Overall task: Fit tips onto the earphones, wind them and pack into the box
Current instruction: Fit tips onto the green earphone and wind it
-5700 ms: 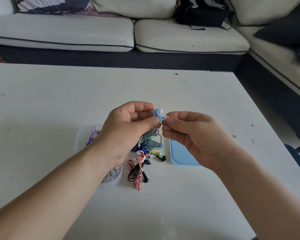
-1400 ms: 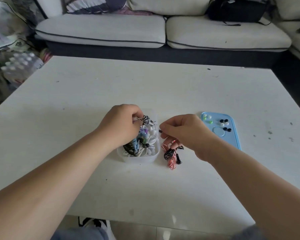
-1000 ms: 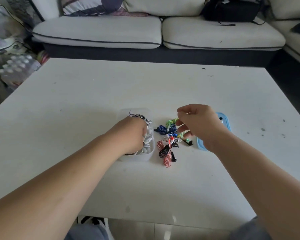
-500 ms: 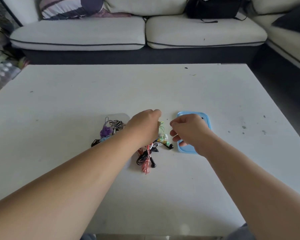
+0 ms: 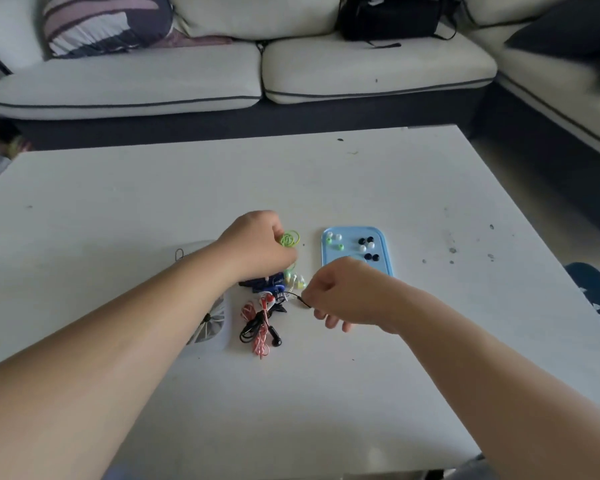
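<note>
On the white table [image 5: 395,188], my left hand [image 5: 257,244] holds the green earphones [image 5: 289,239] and my right hand [image 5: 340,292] pinches a black wire [image 5: 292,294]; pulling could tug the tangled pile [image 5: 258,327] beside the box [image 5: 215,323] into knots

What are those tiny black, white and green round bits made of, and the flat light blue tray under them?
The tiny round ear tips look like soft rubber or silicone: smooth, rounded, plain colours, though too small to be sure. The flat light blue tray looks like moulded plastic: even colour, rounded corners, raised rim, faint sheen.
</note>
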The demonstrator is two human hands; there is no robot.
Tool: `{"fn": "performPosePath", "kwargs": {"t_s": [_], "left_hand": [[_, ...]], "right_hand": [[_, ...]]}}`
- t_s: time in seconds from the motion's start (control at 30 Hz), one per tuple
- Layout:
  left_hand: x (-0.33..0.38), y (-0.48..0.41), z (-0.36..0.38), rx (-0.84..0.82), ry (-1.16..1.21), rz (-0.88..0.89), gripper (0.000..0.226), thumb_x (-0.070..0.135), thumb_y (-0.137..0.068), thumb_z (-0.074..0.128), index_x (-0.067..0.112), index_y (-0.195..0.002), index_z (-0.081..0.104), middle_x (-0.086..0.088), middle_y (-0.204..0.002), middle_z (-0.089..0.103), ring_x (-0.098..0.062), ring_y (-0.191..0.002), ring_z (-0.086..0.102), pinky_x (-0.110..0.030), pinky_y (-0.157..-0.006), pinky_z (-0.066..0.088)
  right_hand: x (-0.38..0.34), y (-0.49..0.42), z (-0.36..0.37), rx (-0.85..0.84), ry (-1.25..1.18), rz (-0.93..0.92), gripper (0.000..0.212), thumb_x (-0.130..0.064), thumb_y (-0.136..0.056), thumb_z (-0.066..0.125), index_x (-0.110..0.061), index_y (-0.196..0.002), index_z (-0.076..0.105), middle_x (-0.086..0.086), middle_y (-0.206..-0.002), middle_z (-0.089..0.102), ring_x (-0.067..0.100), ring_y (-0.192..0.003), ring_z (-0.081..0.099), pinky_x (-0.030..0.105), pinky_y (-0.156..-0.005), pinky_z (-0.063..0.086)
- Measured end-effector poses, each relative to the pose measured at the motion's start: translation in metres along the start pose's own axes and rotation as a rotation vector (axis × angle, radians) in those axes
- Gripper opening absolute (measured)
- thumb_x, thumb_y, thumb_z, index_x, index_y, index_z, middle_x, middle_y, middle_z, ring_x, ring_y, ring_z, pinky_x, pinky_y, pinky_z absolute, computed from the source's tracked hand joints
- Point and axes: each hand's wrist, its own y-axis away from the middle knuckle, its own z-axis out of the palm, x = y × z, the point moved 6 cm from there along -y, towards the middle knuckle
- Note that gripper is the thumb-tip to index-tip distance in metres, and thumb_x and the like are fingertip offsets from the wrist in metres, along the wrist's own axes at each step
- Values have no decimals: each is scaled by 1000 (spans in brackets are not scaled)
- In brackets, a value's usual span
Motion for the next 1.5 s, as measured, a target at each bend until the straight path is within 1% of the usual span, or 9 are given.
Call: {"fn": "performPosePath", "kwargs": {"t_s": [0.13,0.33,0.57,0.8,0.93,1.13,1.27,1.4,1.5], "left_hand": [[22,24,-26,27,317,-7,17,18,-81,67,18,-97,62,-6,-92,74,-19,-76,73,-40,-76,64],[39,56,-38,-111,725,-23,33,-5,-90,53,15,-110,70,-3,-81,76,-20,-76,72,-44,-86,61],[32,66,-32,-135,1058,-59,21,-8,-91,62,12,-88,58,-14,-87,71,-28,-82,70,-49,-94,60],[24,58,-32,-7,928,-101,27,26,-87,81,6,-86,62,-10,-72,68,-29,-72,73,-39,-82,62],[26,57,-18,-76,853,-132,16,13,-101,61,17,-116,66,-9,-73,73,-29,-69,75,-34,-73,57],[31,57,-1,-175,748,-72,38,5,-102,49,32,-121,67,-4,-84,77,-22,-72,74,-36,-76,48],[28,56,0,-157,790,-95,46,-6,-97,45,24,-118,72,3,-99,78,-27,-74,75,-35,-74,49],[24,55,-7,-55,827,-124,15,17,-97,64,18,-97,79,-2,-93,78,-27,-66,74,-36,-74,51],[21,53,-12,57,804,-105,20,28,-100,67,11,-94,76,-6,-85,78,-24,-68,77,-32,-67,52]], "right_hand": [[6,6,-20,173,-189,6,17,-27,-91,63,-24,-107,69,4,-92,77,26,-79,76,43,-86,62],[-10,14,-25,81,-748,-234,71,-5,-77,76,-28,-141,56,9,-133,62,27,-115,67,48,-101,56],[-23,21,-21,-135,-938,-293,20,-4,-101,57,0,-119,66,15,-109,73,27,-95,70,41,-82,60],[-13,14,-30,-101,-1050,-202,20,0,-96,62,-6,-114,67,14,-98,71,24,-77,65,32,-62,56],[-10,8,-29,-87,-1114,-205,25,11,-93,57,-2,-112,66,20,-97,68,28,-80,69,33,-71,60],[-10,6,-31,-103,-1261,-198,37,13,-92,37,4,-121,57,24,-103,65,33,-98,72,39,-93,58],[0,4,-34,-21,-1438,-177,32,18,-96,46,9,-125,54,26,-114,63,38,-110,72,38,-97,58],[6,6,-41,92,-1461,-169,8,7,-98,56,7,-103,63,22,-100,66,32,-93,76,31,-83,63],[9,8,-41,144,-1272,-123,9,-6,-98,63,1,-104,68,17,-97,72,21,-73,75,26,-64,61]]}}
